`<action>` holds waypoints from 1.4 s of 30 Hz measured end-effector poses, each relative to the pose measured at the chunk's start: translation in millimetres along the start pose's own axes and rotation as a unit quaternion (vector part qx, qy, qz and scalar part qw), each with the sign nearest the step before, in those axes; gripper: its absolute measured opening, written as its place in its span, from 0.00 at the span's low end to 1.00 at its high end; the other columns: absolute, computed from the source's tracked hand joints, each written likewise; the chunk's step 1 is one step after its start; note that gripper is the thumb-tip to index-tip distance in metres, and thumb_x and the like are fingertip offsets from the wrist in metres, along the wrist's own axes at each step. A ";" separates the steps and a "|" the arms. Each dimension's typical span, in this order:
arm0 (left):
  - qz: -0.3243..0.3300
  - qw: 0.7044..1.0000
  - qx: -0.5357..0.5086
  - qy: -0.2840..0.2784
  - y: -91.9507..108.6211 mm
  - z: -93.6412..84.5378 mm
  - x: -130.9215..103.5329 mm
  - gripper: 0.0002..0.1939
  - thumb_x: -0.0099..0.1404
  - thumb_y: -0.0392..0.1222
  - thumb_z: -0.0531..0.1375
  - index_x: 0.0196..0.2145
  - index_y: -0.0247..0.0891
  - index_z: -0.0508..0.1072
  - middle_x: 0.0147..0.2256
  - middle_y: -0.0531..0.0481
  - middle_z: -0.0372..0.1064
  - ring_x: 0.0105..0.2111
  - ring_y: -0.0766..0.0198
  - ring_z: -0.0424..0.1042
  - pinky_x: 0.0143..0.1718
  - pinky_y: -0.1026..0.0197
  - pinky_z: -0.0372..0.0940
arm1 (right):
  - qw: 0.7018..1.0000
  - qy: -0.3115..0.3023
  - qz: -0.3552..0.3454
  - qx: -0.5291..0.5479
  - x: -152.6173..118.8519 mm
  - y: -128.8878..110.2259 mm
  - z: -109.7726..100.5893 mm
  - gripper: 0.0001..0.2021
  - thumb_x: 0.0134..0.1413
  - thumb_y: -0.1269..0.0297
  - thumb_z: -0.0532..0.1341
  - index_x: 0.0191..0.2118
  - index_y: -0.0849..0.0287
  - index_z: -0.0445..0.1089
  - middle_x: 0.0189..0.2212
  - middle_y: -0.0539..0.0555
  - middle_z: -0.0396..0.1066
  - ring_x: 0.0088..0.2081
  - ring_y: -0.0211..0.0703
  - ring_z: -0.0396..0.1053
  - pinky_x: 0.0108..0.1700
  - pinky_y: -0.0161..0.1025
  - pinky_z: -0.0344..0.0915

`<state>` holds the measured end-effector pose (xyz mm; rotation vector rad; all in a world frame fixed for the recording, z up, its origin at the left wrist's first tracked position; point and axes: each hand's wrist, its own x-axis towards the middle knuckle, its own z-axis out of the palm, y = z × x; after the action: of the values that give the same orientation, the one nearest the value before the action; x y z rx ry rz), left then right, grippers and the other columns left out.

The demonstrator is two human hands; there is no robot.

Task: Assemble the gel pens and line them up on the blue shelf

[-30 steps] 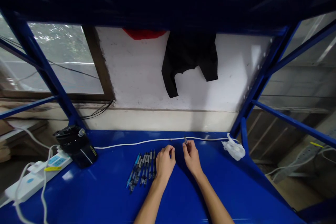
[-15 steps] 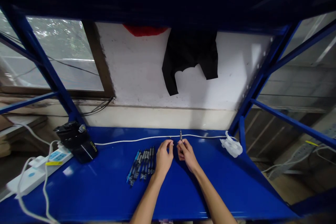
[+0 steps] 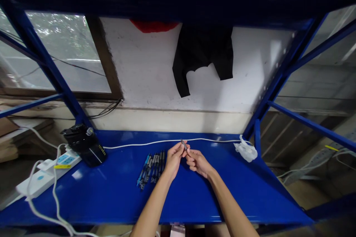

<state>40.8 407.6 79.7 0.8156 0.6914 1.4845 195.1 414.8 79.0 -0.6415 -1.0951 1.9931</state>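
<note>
Between my hands is a dark pen point(image 3: 184, 145), tilted with its tip up and to the left. My right hand point(image 3: 197, 161) is closed on its lower part. My left hand point(image 3: 174, 158) is closed with its fingertips at the upper part of the pen; whether a small piece is also between them is too small to tell. Just left of my left hand, several pens point(image 3: 151, 167) lie side by side on the blue table point(image 3: 116, 192), mostly dark, with blue ones at the left end.
A black bottle point(image 3: 85, 146) stands at the left beside a white power strip point(image 3: 46, 177) with looping cables. A white cable point(image 3: 144, 143) crosses the table's back. Crumpled white plastic point(image 3: 246, 149) lies at the right. Blue posts point(image 3: 271, 85) rise on both sides.
My hands have come together. The pen, upright in my right hand before, now leans left, and my left fingertips have moved onto it. The view has shifted slightly.
</note>
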 end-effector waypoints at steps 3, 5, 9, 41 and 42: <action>0.020 0.999 0.030 0.028 -4.0 -2.8 1.2 0.28 0.63 0.57 0.76 0.52 0.33 0.86 0.43 0.37 0.85 0.43 0.54 0.81 0.57 0.50 0.70 | 0.999 0.006 -0.034 -0.039 3.2 3.9 -1.7 0.23 0.65 0.41 0.71 0.39 0.60 0.73 0.21 0.39 0.49 0.20 0.29 0.38 0.20 0.32 0.38; 0.032 0.997 0.047 0.045 -7.3 -4.5 2.3 0.28 0.63 0.57 0.76 0.52 0.34 0.86 0.44 0.37 0.85 0.46 0.52 0.81 0.58 0.49 0.69 | 0.996 0.012 -0.056 -0.066 5.0 6.0 -2.7 0.23 0.66 0.40 0.70 0.39 0.59 0.73 0.20 0.39 0.50 0.20 0.29 0.38 0.20 0.32 0.40; 0.047 0.994 0.075 0.070 -9.2 -5.2 2.6 0.29 0.63 0.59 0.75 0.53 0.34 0.86 0.46 0.36 0.85 0.47 0.49 0.82 0.58 0.48 0.70 | 0.988 0.031 -0.089 -0.124 6.8 7.9 -4.3 0.24 0.68 0.39 0.67 0.40 0.59 0.75 0.20 0.39 0.51 0.20 0.30 0.39 0.20 0.33 0.44; 0.067 0.985 0.087 0.135 1.0 3.0 0.2 0.20 0.55 0.53 0.79 0.36 0.36 0.84 0.36 0.44 0.84 0.37 0.55 0.80 0.46 0.55 0.71 | 0.829 0.134 -0.247 -0.484 4.0 11.1 -7.7 0.13 0.78 0.48 0.53 0.46 0.51 0.66 0.37 0.53 0.77 0.36 0.48 0.73 0.42 0.43 0.66; 0.071 0.984 0.089 0.134 1.3 3.4 -0.1 0.20 0.55 0.53 0.79 0.35 0.36 0.83 0.35 0.44 0.84 0.37 0.56 0.80 0.46 0.55 0.71 | 0.827 0.139 -0.243 -0.488 3.9 11.5 -8.0 0.13 0.78 0.49 0.54 0.48 0.51 0.66 0.37 0.53 0.77 0.35 0.48 0.73 0.42 0.43 0.66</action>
<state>42.9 407.3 82.7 0.8204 0.9951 1.6982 194.2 417.8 64.8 -0.9865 -1.8456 0.7681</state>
